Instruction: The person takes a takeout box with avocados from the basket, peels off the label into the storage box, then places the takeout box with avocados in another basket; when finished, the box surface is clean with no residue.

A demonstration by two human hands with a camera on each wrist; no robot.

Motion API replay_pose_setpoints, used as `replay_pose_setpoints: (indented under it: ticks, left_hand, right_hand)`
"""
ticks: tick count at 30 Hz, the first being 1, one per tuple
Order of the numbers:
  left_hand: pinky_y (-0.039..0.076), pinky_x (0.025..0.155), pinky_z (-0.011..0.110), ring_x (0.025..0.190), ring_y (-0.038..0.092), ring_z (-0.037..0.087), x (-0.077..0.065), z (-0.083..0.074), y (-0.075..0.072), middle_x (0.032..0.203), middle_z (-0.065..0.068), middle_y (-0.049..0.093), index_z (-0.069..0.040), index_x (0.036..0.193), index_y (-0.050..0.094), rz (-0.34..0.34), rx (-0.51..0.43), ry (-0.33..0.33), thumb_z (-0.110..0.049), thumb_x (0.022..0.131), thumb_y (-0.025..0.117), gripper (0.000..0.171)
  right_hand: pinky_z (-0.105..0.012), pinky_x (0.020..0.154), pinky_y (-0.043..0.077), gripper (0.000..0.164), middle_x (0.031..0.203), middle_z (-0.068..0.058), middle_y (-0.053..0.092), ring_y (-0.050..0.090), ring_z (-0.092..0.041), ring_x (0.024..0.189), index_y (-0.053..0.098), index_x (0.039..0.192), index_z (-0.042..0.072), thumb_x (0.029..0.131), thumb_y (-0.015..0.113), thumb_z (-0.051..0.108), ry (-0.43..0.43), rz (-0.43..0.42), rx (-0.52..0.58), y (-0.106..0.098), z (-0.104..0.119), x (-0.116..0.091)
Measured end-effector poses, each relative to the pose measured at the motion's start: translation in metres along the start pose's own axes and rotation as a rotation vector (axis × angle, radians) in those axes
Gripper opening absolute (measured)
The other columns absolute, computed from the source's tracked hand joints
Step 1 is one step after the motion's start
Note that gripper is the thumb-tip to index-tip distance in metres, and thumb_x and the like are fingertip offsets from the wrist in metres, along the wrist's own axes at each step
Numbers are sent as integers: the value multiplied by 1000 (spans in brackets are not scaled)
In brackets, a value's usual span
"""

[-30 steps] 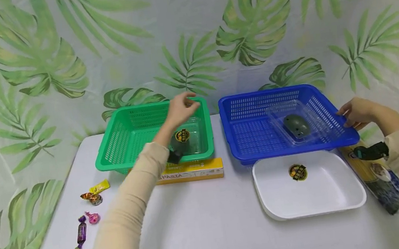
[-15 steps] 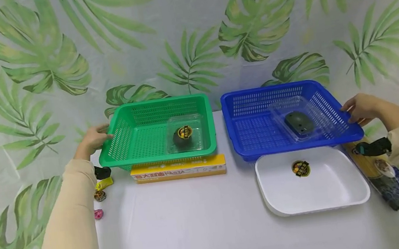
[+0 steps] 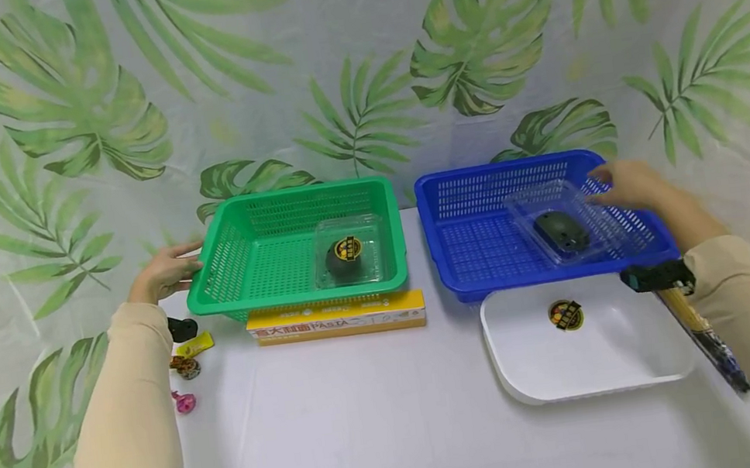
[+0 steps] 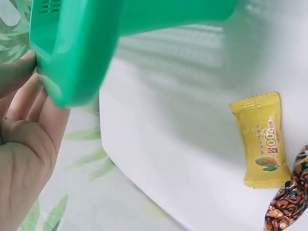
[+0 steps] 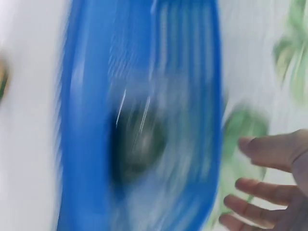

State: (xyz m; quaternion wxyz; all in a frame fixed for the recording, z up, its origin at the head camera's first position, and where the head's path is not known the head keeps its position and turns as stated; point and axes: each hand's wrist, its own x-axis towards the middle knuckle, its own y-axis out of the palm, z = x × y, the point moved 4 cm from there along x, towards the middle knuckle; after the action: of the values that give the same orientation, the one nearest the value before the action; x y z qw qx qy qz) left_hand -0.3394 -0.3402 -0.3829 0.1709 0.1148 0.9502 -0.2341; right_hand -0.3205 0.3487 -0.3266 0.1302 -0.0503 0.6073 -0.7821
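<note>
My left hand (image 3: pixel 169 272) is at the left end of the green plastic basket (image 3: pixel 298 297). In the left wrist view its thumb and fingers (image 4: pixel 31 96) touch the outer rim, with the fingertips partly hidden behind it. My right hand (image 3: pixel 632 185) hovers at the right end of the blue basket (image 3: pixel 479 283). The right wrist view, blurred, shows its fingers spread and apart from the basket. An avocado (image 3: pixel 343 261) sits in a clear, labelled box inside the green basket. Inside the blue one, a dark green item with holes (image 3: pixel 560 231) lies in a tilted clear box.
A yellow pasta box (image 3: pixel 337 324) lies before the green basket. The white tray (image 3: pixel 588 364) stands before the blue basket, with a long packet (image 3: pixel 706 334) beside it, partly under my right arm. Wrapped candies (image 3: pixel 195 344) lie at left. A leaf-print cloth (image 3: pixel 358 95) hangs behind.
My left hand has come from above the green basket's right part to its left end, then drawn slightly outward. My right hand has left the blue rim and moved up and left.
</note>
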Motion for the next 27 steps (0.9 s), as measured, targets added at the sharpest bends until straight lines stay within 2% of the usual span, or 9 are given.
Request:
replay_pose_setpoints:
  ticks: [2,4,5,8,11,14,17,20,27]
  left_hand:
    - [55,72,22,73,62,2,-1,1,-1,101,6,63,-3,150,9,-10,-12,-11,-6,100,42,61]
    - [55,71,21,72,62,2,-2,1,-2,85,-8,61,-2,150,11,-22,-12,-26,-7,99,44,60]
    - [55,71,21,71,62,2,-2,0,-2,83,-10,60,-1,149,13,-26,-9,-30,-7,99,44,60]
    - [55,72,21,72,60,2,-2,-3,-3,88,-8,59,1,148,17,-43,32,-42,-9,98,46,59]
    - [55,73,22,73,60,1,-3,-5,-3,102,3,60,1,148,20,-59,70,-58,-9,98,48,58]
    - [55,74,23,74,59,2,-3,-7,-2,119,17,55,0,148,21,-68,94,-70,-11,98,48,58]
    - [55,74,23,76,59,2,-2,-8,-1,131,25,46,0,148,22,-72,110,-65,-11,98,48,57]
    - [55,75,23,78,59,3,-2,-8,0,131,26,45,0,148,22,-70,101,-59,-11,98,48,57]
    - [55,71,22,77,60,4,-3,-4,0,120,17,53,1,147,22,-70,77,-57,-10,98,48,57]
  right_hand:
    - [-62,85,43,52,119,-41,48,51,-54,104,45,128,-15,92,60,20,-23,-40,93,0,33,13]
    - [-59,85,45,54,123,-38,48,52,-51,106,44,133,-9,94,58,24,-54,-47,200,2,67,26]
    - [-57,84,47,54,125,-37,48,54,-50,104,43,135,-7,94,58,25,-70,-45,260,4,85,33]
    - [-50,83,52,54,130,-33,47,55,-45,108,41,139,-3,94,58,23,-111,12,489,17,134,54]
    - [-45,84,54,55,134,-30,44,54,-41,112,38,141,-1,94,58,18,-138,99,695,35,179,77]
    - [-45,88,52,55,136,-27,43,51,-40,118,37,143,2,94,58,17,-141,181,796,54,218,95]
    - [-46,90,51,56,139,-26,41,48,-40,121,36,143,3,94,58,18,-131,242,787,72,248,109]
    - [-46,94,49,58,144,-23,36,42,-38,127,35,144,2,94,59,20,-118,273,700,90,268,118]
    - [-46,103,40,65,148,-18,31,34,-35,133,33,143,-1,92,61,28,-92,208,429,113,290,131]
